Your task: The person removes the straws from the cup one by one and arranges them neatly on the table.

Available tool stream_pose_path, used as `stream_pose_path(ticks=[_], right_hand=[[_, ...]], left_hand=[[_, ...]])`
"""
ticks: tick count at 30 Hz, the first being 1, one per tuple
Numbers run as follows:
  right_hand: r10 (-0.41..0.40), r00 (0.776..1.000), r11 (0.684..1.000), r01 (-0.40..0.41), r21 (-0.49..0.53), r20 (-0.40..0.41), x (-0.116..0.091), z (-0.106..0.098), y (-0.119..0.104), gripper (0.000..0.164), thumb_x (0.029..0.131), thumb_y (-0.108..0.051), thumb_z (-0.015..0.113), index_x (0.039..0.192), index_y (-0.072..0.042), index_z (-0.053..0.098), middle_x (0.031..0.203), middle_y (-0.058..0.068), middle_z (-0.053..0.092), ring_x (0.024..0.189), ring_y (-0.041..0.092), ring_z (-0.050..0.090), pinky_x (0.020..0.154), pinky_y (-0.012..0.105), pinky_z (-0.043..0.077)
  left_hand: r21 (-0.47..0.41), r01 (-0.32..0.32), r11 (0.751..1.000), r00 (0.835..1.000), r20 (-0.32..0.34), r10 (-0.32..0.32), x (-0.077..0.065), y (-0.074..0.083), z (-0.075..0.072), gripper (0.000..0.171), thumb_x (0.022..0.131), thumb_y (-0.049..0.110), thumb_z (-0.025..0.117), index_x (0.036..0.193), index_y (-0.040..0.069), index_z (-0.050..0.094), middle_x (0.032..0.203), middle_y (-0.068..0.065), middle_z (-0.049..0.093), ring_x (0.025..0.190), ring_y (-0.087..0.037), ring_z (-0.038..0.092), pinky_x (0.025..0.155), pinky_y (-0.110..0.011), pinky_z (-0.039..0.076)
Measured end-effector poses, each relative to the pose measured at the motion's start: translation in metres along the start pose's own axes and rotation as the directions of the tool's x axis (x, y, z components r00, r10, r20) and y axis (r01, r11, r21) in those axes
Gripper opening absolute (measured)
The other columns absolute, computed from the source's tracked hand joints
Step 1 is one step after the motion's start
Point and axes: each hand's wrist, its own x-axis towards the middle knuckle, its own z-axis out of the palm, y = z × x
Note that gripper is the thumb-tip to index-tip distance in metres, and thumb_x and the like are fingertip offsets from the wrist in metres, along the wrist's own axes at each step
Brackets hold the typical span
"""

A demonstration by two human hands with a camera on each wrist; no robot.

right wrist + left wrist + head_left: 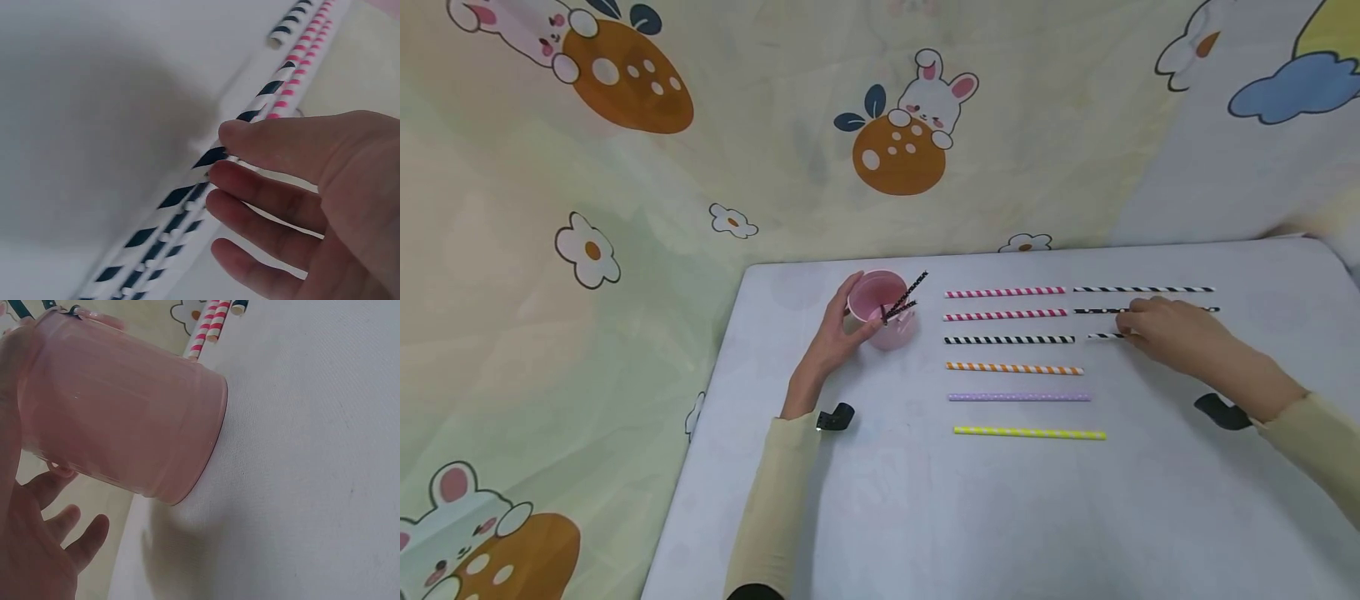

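My left hand (833, 333) grips a pink cup (897, 336) by its rim and side, tilted in the left wrist view. Dark dotted straws (913, 287) stick out over the cup's right edge. On the right, my right hand (1180, 335) pinches a black-and-white striped straw (139, 238) between thumb and fingertips. The hand covers much of that straw in the head view. Just behind it lie a black straw with white dots (1093, 311) and another black-striped straw (1142, 289).
Left of the right hand runs a column of straws: two pink-striped (1003, 292), one black-striped (1009, 340), one orange-striped (1015, 368), one purple dotted (1018, 397) and one yellow (1030, 432). A printed cloth (775, 150) hangs behind the white table (925, 517).
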Motion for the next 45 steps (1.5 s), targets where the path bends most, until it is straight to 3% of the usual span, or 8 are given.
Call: stream_pose_path(ticks=[9,14,23,33,40,45], right_hand=[[-0.016,0.997,1.000,0.017,0.004,-0.072,0.004,0.019,0.007,0.009,0.084,-0.002,0.075,0.086,-0.007,0.069,0.080,0.006,0.063,0.072,0.027,0.061,0.064,0.047,0.053],[0.012,0.999,1.000,-0.011,0.017,-0.032,0.005,0.016,0.004,0.009,0.085,-0.002,0.075,0.091,-0.006,0.070,0.083,0.008,0.065,0.076,0.028,0.063,0.068,0.049,0.054],[0.024,1.000,0.999,-0.024,0.036,-0.018,0.005,0.017,0.005,0.008,0.086,-0.004,0.073,0.094,-0.005,0.071,0.085,0.009,0.065,0.078,0.030,0.064,0.070,0.050,0.054],[0.023,1.000,0.998,-0.022,0.052,-0.011,0.004,0.015,0.008,0.010,0.085,-0.004,0.075,0.094,-0.006,0.071,0.086,0.008,0.065,0.078,0.029,0.064,0.070,0.050,0.054],[0.078,0.995,0.989,-0.086,0.123,0.063,0.005,0.000,0.007,0.021,0.086,-0.010,0.076,0.105,-0.004,0.072,0.101,0.013,0.067,0.095,0.035,0.065,0.082,0.055,0.054],[0.136,0.987,0.961,-0.153,0.229,0.088,0.008,-0.007,0.005,0.027,0.089,-0.017,0.074,0.112,-0.003,0.071,0.114,0.018,0.068,0.106,0.038,0.063,0.090,0.059,0.051]], left_hand=[[-0.003,-0.021,1.000,1.000,-0.003,0.021,0.000,-0.002,0.000,0.088,0.084,0.067,0.066,0.157,0.043,0.022,0.161,0.003,0.032,0.149,-0.022,0.030,0.119,-0.053,0.033],[-0.008,-0.012,1.000,1.000,-0.005,0.012,0.001,-0.001,-0.001,0.085,0.086,0.058,0.068,0.156,0.044,0.023,0.161,0.003,0.031,0.149,-0.022,0.029,0.119,-0.054,0.033],[0.000,0.003,1.000,1.000,-0.006,-0.003,0.000,-0.001,0.000,0.086,0.084,0.065,0.067,0.155,0.048,0.021,0.162,0.004,0.030,0.149,-0.022,0.029,0.119,-0.053,0.033],[-0.011,-0.025,1.000,1.000,0.001,0.025,0.001,0.000,-0.001,0.087,0.085,0.064,0.067,0.157,0.042,0.022,0.161,0.002,0.033,0.148,-0.021,0.031,0.119,-0.051,0.033],[-0.025,-0.049,0.999,0.999,0.002,0.049,0.002,0.000,-0.002,0.088,0.086,0.064,0.067,0.158,0.038,0.023,0.160,0.001,0.035,0.148,-0.020,0.032,0.119,-0.050,0.034],[-0.025,-0.033,0.999,0.999,0.007,0.033,0.000,0.002,-0.002,0.086,0.087,0.060,0.068,0.158,0.039,0.023,0.160,0.001,0.034,0.148,-0.021,0.032,0.119,-0.050,0.033]])
